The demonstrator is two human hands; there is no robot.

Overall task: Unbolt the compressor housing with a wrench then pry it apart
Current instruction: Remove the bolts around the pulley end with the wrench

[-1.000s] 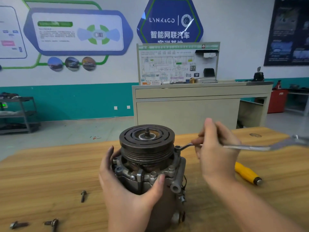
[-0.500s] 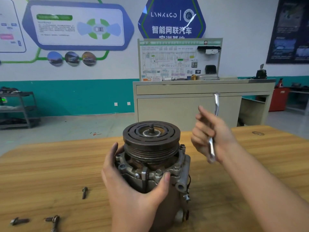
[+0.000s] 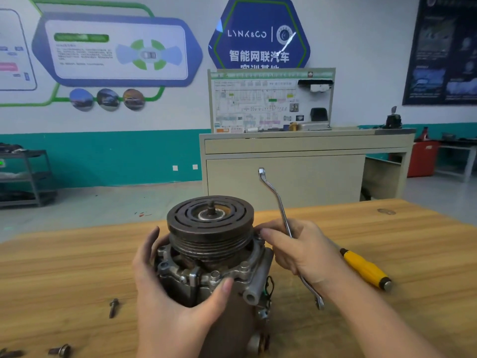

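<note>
Compressor: upright on table, likely heavy, rigid metal; steady by its body. Left hand wrapped round its housing. Right hand, beside the pulley, closed on wrench, fingertips at a bolt

A single head-worn, wide-angle camera looks forward and slightly down from the near edge of the wooden tabletop. It sits close above the compressor, which fills the lower centre, with both forearms entering from the bottom edge. The view faces the far wall, so a beige cabinet and a blue wall sign appear beyond the tabletop. Straight lines bow toward the picture's edges. No second view is present.
</note>
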